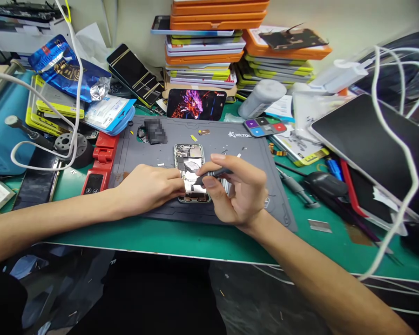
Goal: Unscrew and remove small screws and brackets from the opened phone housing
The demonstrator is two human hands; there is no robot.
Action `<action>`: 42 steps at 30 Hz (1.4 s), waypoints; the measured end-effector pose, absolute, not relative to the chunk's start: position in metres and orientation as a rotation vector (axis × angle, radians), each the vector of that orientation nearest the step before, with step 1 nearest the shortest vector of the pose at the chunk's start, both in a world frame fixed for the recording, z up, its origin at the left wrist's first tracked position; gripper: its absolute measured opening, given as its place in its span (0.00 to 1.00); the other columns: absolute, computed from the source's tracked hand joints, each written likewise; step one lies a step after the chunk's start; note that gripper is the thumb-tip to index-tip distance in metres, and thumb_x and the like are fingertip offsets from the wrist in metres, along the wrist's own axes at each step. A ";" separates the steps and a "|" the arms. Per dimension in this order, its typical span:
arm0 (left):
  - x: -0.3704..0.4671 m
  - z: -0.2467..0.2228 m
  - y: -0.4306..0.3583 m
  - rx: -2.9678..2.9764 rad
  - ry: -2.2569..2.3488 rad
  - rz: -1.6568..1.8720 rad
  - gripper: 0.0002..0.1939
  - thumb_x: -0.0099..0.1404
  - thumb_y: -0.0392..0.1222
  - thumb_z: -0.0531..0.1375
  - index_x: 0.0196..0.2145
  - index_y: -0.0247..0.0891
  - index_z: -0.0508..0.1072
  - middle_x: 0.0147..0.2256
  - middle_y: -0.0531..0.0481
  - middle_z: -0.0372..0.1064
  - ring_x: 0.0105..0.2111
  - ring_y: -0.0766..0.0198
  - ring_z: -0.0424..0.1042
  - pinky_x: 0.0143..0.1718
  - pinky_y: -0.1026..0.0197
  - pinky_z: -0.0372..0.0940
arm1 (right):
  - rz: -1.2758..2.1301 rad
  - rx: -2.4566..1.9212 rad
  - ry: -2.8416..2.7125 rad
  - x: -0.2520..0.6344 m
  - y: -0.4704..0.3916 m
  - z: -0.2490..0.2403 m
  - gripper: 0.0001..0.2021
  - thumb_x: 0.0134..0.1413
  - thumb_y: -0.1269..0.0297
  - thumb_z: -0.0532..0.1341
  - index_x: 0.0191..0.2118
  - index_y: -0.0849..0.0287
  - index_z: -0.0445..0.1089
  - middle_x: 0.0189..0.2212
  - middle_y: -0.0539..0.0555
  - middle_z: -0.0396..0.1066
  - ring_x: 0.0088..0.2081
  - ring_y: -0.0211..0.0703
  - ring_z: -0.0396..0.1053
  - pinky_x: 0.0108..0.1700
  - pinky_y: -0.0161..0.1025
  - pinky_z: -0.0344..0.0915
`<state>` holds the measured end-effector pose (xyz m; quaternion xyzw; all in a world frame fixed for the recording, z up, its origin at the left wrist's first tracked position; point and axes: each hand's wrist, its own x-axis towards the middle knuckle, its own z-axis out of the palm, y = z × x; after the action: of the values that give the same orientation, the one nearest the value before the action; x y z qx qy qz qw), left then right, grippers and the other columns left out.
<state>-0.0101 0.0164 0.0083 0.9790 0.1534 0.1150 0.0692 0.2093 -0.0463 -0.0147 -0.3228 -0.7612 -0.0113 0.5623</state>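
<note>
An opened phone lies on the grey work mat, its inner boards and a pale area showing. My left hand is closed at the phone's left edge, fingertips pressed against its frame. Over the phone's right side, my right hand pinches a slim dark pry tool between thumb and fingers. The tool's dark tip points down-left into the phone's middle; its exact contact is hard to make out. My right hand partly covers the phone's right edge.
A propped phone with a lit screen stands behind the mat. Small parts lie beside a multicoloured pad. A red clamp is at left, a screwdriver at right. Stacked boxes line the wall; a white cable hangs right.
</note>
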 end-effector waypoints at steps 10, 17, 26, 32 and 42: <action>-0.006 0.008 0.014 2.987 0.474 0.308 0.16 0.82 0.47 0.52 0.50 0.37 0.76 0.45 0.48 0.79 0.39 0.62 0.80 0.28 0.63 0.64 | -0.037 -0.753 -1.800 0.211 -0.045 -0.018 0.33 0.66 0.73 0.62 0.72 0.45 0.58 0.50 0.55 0.82 0.36 0.43 0.81 0.29 0.37 0.78; -0.005 0.006 0.011 3.101 0.471 0.307 0.13 0.81 0.42 0.52 0.48 0.36 0.76 0.41 0.48 0.77 0.33 0.63 0.77 0.25 0.62 0.60 | -0.068 -0.785 -1.804 0.212 -0.045 -0.016 0.31 0.67 0.73 0.61 0.71 0.46 0.59 0.48 0.56 0.82 0.35 0.41 0.80 0.26 0.35 0.76; -0.010 0.014 0.015 3.309 0.187 0.452 0.12 0.79 0.34 0.54 0.44 0.39 0.78 0.38 0.51 0.77 0.28 0.65 0.70 0.23 0.57 0.54 | -0.090 -0.781 -1.790 0.211 -0.046 -0.014 0.30 0.66 0.74 0.61 0.70 0.50 0.60 0.45 0.55 0.81 0.34 0.41 0.80 0.27 0.35 0.77; -0.009 0.017 0.012 3.409 0.035 0.515 0.12 0.79 0.32 0.54 0.42 0.37 0.78 0.36 0.50 0.76 0.27 0.66 0.68 0.24 0.57 0.55 | -0.133 -0.837 -1.740 0.214 -0.045 -0.016 0.31 0.68 0.72 0.60 0.71 0.43 0.57 0.48 0.52 0.78 0.35 0.37 0.80 0.28 0.33 0.78; -0.012 0.018 0.016 3.397 0.123 0.431 0.13 0.81 0.33 0.51 0.42 0.37 0.75 0.37 0.51 0.76 0.29 0.67 0.70 0.25 0.58 0.58 | -0.177 -0.759 -1.721 0.214 -0.042 -0.013 0.33 0.65 0.77 0.61 0.72 0.49 0.58 0.55 0.54 0.76 0.37 0.39 0.80 0.28 0.34 0.79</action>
<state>-0.0116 0.0158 0.0183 0.9814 0.0354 0.1245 -0.1420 0.2141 -0.0422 -0.0127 -0.3254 -0.7382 -0.0759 0.5860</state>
